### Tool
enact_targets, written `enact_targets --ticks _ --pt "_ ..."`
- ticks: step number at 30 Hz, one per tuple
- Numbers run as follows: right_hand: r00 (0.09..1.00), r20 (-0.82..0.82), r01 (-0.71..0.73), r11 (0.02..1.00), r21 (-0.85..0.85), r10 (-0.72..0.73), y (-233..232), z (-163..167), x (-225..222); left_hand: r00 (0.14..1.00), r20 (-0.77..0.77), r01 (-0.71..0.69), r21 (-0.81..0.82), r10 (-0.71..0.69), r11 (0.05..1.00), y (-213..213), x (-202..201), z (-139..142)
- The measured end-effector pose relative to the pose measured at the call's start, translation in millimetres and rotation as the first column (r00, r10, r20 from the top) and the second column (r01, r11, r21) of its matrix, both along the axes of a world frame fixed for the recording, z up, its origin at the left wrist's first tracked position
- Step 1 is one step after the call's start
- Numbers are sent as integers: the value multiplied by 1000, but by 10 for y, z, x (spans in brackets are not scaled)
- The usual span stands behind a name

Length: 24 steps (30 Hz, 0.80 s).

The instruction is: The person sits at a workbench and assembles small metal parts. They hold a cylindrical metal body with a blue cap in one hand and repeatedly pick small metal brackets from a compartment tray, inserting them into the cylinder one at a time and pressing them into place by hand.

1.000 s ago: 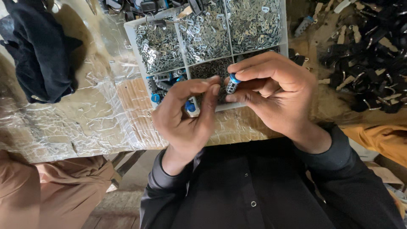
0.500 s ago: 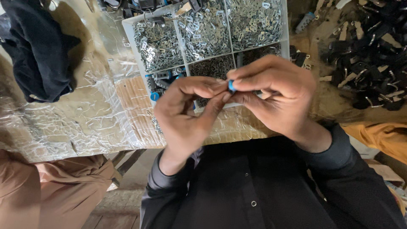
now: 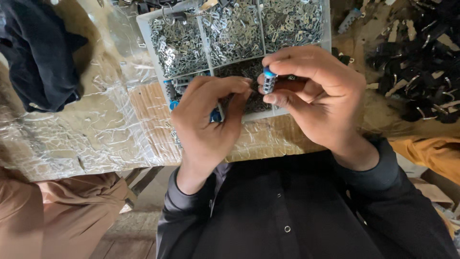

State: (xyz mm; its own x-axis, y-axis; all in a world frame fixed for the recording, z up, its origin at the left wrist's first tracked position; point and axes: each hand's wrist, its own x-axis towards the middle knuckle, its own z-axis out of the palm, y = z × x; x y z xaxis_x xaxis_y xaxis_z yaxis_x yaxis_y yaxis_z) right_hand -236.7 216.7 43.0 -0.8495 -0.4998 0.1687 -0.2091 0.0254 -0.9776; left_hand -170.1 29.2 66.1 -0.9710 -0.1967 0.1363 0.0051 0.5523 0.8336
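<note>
I see both hands raised over the near edge of the tray [image 3: 152, 52], a white divided box full of small metal clips [image 3: 230, 31]. My right hand [image 3: 316, 96] pinches a small part [image 3: 269, 81], silver with a blue cap, between thumb and forefinger; it stands roughly upright above the tray's near middle compartment. The left hand [image 3: 206, 124] is curled, fingertips brought together and pointing at the part, just beside it; I cannot tell whether they touch it. A second blue piece [image 3: 215, 115] shows at the left palm's edge, over the tray's front wall; whether that hand grips it I cannot tell. More blue-capped bits [image 3: 173, 104] lie in the tray's near-left compartment.

The tray sits on a table [image 3: 96, 134] covered in crinkled clear plastic. Left of the tray, well apart, lies a dark cloth [image 3: 38, 62]. Right of the tray is a heap of black parts [image 3: 421, 72]. Nearer than the tray, below the hands, are my dark sleeves and shirt
</note>
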Motion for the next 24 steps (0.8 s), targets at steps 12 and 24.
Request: enact_targets --ticks 12,24 --pt "1000 7 27 1000 -2 -27 -17 -20 37 997 20 -70 574 71 816 163 168 -205" --pt "992 -128 19 999 51 -13 -8 -61 48 997 -73 35 565 8 824 127 190 -250"
